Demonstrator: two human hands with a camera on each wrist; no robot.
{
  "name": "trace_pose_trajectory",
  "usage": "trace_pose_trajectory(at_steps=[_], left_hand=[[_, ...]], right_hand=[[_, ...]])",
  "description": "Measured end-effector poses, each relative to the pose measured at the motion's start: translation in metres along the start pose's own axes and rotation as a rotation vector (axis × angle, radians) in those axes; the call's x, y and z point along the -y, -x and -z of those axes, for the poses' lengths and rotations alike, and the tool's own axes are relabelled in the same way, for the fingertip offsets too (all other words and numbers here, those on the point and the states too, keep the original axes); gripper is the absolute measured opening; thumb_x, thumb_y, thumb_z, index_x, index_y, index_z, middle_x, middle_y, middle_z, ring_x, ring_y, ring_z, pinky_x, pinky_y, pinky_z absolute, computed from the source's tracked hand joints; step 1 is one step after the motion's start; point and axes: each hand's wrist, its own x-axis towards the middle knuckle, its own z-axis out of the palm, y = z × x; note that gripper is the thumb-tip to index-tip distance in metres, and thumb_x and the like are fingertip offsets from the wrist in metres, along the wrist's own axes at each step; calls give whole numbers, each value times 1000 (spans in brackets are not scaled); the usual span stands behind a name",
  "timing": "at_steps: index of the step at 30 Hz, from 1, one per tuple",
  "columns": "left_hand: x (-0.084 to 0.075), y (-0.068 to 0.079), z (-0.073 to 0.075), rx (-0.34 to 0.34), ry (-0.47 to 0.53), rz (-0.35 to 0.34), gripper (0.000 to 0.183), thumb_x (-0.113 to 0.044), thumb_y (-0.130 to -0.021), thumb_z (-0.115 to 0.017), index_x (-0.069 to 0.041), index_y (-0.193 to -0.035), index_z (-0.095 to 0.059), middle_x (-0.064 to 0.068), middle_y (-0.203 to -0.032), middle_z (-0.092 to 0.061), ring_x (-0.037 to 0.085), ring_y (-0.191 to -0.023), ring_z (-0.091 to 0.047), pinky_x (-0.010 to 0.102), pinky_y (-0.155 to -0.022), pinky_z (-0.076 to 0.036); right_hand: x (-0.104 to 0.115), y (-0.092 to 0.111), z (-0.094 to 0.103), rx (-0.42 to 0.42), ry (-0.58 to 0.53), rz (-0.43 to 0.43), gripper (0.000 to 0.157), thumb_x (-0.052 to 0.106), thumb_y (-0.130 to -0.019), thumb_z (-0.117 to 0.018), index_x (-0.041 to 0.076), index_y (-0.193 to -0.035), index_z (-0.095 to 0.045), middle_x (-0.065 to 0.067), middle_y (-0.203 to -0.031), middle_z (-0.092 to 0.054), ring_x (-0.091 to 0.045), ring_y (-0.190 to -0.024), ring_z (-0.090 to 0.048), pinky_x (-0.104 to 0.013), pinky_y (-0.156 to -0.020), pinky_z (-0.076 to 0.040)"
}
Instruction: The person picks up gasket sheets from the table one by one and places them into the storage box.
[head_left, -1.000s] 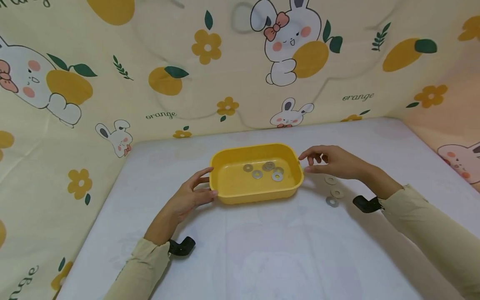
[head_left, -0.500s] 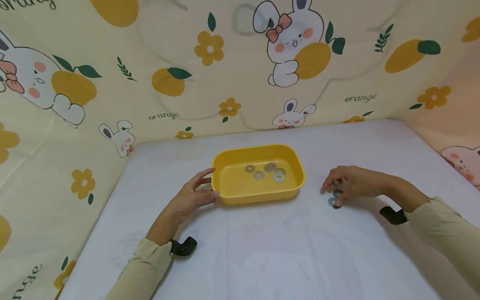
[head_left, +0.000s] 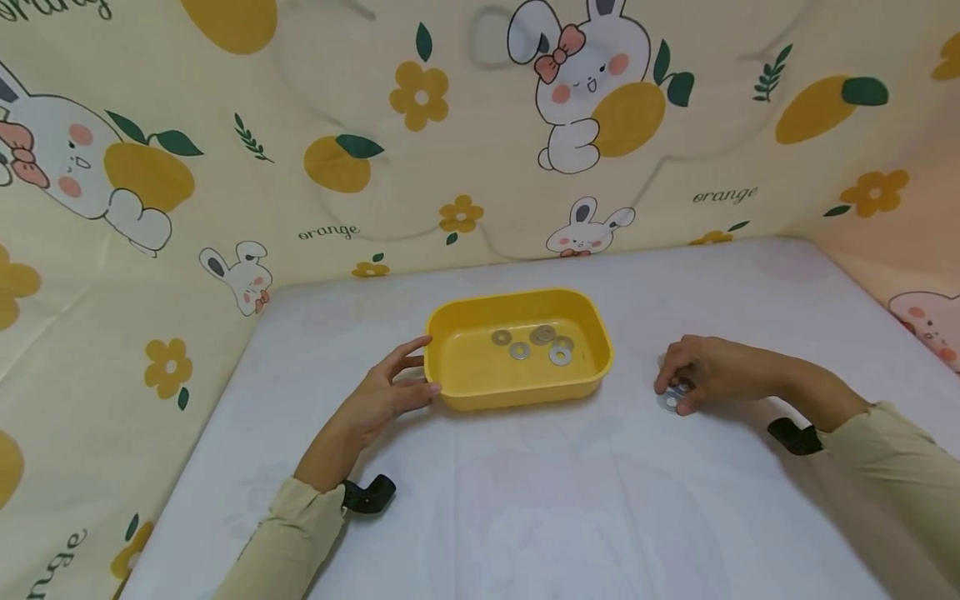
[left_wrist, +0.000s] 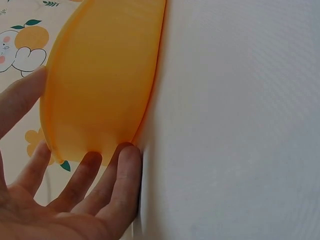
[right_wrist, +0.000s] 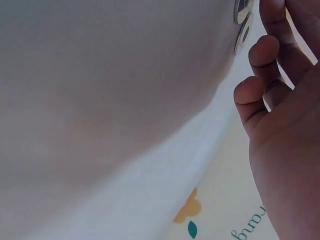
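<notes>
A yellow plastic tray sits on the white table with several flat metal washers inside. At its left end my left hand touches the outer wall and rim, fingers spread and fairly straight; in the left wrist view the fingertips rest against the wall. To the right of the tray my right hand is low over the table, pinching a metal washer between thumb and forefinger. Beside it, other washers are partly hidden by the hand. Two washers show near the curled fingers in the right wrist view.
A cream cloth printed with rabbits and oranges rises behind the table and along both sides. The white tabletop stretches in front of the tray. A black wrist camera sits on each forearm.
My right hand has moved from the tray's right rim, rightward and down to the washers on the table, and closed its fingers around one. My left hand has stayed at the tray.
</notes>
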Motion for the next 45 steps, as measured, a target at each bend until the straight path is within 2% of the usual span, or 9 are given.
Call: trace_pose_trajectory(at_steps=[4, 11, 15, 19, 24, 28, 34, 39, 45], left_hand=[[-1, 0, 0, 7, 5, -13, 81, -13, -87, -76, -32, -153, -35, 9, -152, -35, 22, -120, -57, 33, -97, -56], [-2, 0, 0, -6, 7, -5, 80, -11, -87, -76, -32, -152, -36, 8, -151, -36, 21, -120, -58, 34, -96, -56], [-3, 0, 0, -14, 7, 0, 79, -12, -87, -76, -33, -152, -36, 7, -152, -36, 22, -121, -58, 34, -96, -56], [-3, 0, 0, -15, -3, 1, 79, -13, -87, -76, -34, -152, -36, 6, -152, -36, 23, -121, -58, 34, -97, -56], [-3, 0, 1, -16, -13, -3, 79, -13, -88, -75, -33, -153, -35, 7, -153, -35, 23, -121, -57, 35, -98, -55], [-3, 0, 1, -14, -19, -8, 79, -13, -88, -75, -33, -153, -35, 8, -153, -35, 23, -120, -58, 35, -98, -55], [-1, 1, 1, -14, -15, -4, 79, -13, -87, -76, -33, -152, -36, 8, -152, -36, 21, -116, -60, 34, -97, -56], [0, 0, 0, -12, -14, -9, 78, -13, -88, -75, -33, -152, -37, 8, -151, -37, 21, -115, -60, 33, -95, -56], [1, -1, 0, -19, -11, -9, 77, -13, -88, -75, -32, -152, -37, 8, -151, -37, 22, -117, -60, 33, -95, -56]], right_hand=[[-1, 5, 2, 14, 6, -14, 28, 47, -72, -84, 38, -97, -72, 10, -90, -60, -10, -92, -48, -20, -76, -43], [-10, 11, 9, 21, 25, 4, 26, 42, -75, -83, 37, -99, -72, 12, -95, -60, -6, -93, -49, -20, -80, -45], [-13, 6, 14, 11, 35, -16, 25, 37, -77, -83, 36, -99, -72, 13, -95, -60, -7, -94, -49, -21, -82, -45], [-16, -1, 16, -1, 30, -20, 24, 31, -80, -82, 29, -101, -70, 9, -91, -59, -10, -93, -49, -22, -82, -45], [-14, -10, 14, -6, 9, -42, 26, 25, -82, -80, 21, -102, -63, 4, -94, -56, -15, -95, -47, -21, -79, -45], [-8, -12, 10, -12, 3, -46, 25, 22, -85, -79, 21, -100, -59, 1, -94, -53, -18, -94, -44, -21, -77, -44], [0, -11, 1, -48, 49, -15, 27, 25, -89, -74, 21, -107, -55, 5, -90, -54, -12, -86, -49, -21, -74, -43], [1, -8, -1, -69, 72, -59, 32, 34, -91, -72, 22, -117, -56, 7, -90, -59, -7, -81, -53, -21, -72, -46], [1, -4, 0, -54, 88, -93, 36, 33, -88, -75, 25, -120, -64, 10, -101, -64, -9, -89, -54, -21, -76, -49]])
